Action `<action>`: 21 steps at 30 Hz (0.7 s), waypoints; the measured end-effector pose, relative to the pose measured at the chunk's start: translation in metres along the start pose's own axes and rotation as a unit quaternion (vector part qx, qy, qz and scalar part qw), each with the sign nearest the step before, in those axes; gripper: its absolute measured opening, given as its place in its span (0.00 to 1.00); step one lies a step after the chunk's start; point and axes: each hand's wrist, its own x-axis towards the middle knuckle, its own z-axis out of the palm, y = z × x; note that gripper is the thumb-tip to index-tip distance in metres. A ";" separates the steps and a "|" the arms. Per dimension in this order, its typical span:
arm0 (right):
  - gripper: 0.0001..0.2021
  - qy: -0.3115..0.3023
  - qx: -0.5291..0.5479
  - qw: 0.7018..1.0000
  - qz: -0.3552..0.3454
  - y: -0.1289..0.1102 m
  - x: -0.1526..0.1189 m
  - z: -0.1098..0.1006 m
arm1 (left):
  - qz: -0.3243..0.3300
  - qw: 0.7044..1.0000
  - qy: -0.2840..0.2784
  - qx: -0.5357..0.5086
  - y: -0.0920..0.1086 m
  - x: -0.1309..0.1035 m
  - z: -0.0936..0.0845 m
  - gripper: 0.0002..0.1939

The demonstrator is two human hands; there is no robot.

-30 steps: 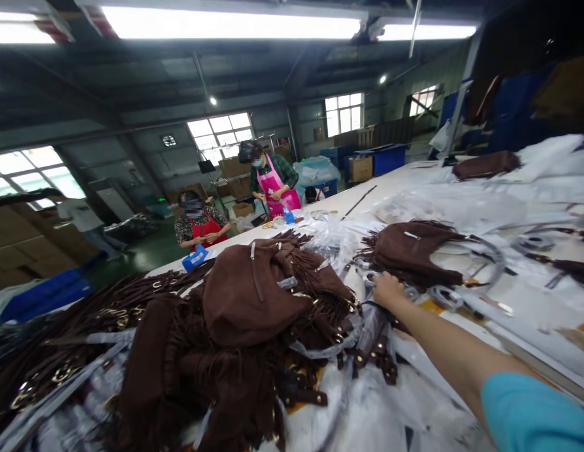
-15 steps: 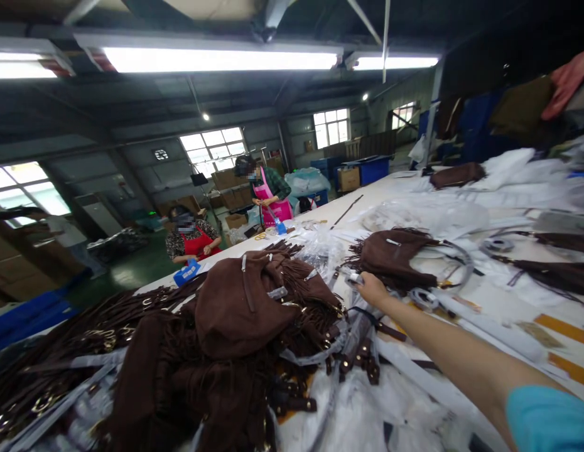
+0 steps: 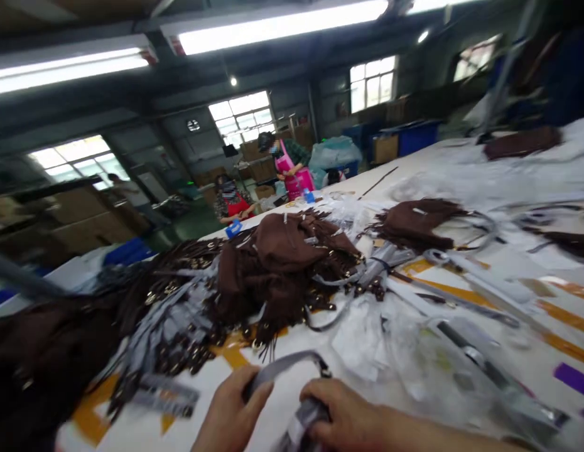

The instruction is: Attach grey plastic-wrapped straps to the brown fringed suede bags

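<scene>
At the near edge of the table my left hand [image 3: 233, 408] is closed on a strap [image 3: 289, 361] wrapped in greyish plastic film. The strap arches up from it and bends down towards my right hand [image 3: 346, 414], whose fingers are closed round a wrapped part of what seems to be the same strap. Motion blur hides the finer detail there. Beyond my hands lies a heap of brown fringed bags [image 3: 287, 242]. To the left of the heap, bundled straps [image 3: 179, 320] in grey film show metal fittings.
A brown bag [image 3: 421, 220] with a wrapped handle lies further right, amid crumpled clear plastic [image 3: 443, 364] and orange tape [image 3: 567, 323]. Dark material [image 3: 42, 358] is piled at left. Across the table are a person in a pink apron [image 3: 294, 169] and another in red [image 3: 238, 206].
My right hand has come back from beside the bag at right to the near edge, and my left hand has entered view. Both now hold the wrapped strap. The view has shifted left.
</scene>
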 end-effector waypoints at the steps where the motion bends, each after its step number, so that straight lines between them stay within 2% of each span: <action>1: 0.17 0.019 0.027 0.999 0.010 -0.008 -0.002 0.015 | 0.014 1.000 -0.004 0.006 0.001 -0.007 0.000 0.14; 3: 0.13 0.054 0.082 0.995 0.015 -0.025 -0.001 0.032 | 0.036 0.999 -0.013 0.027 0.003 -0.023 -0.002 0.11; 7: 0.06 0.093 0.112 0.989 0.011 -0.049 0.009 0.036 | 0.015 0.997 -0.011 0.078 0.001 -0.050 -0.003 0.11; 13: 0.06 0.097 0.130 0.987 0.008 -0.059 0.010 0.044 | -0.020 0.998 0.045 0.048 -0.016 -0.065 0.005 0.07; 15: 0.06 0.100 0.072 0.992 -0.010 -0.059 0.004 0.044 | -0.022 0.998 0.060 0.016 -0.016 -0.069 0.005 0.07; 17: 0.09 0.136 -0.021 0.988 -0.075 -0.060 -0.005 0.037 | -0.032 0.997 0.066 -0.027 -0.013 -0.072 0.003 0.07; 19: 0.14 0.191 -0.118 0.962 -0.159 -0.065 -0.012 0.025 | -0.039 0.995 0.075 -0.049 -0.009 -0.075 0.003 0.08; 21: 0.20 0.197 -0.201 0.932 -0.230 -0.078 -0.016 0.010 | -0.024 0.995 0.087 -0.034 -0.005 -0.078 0.005 0.09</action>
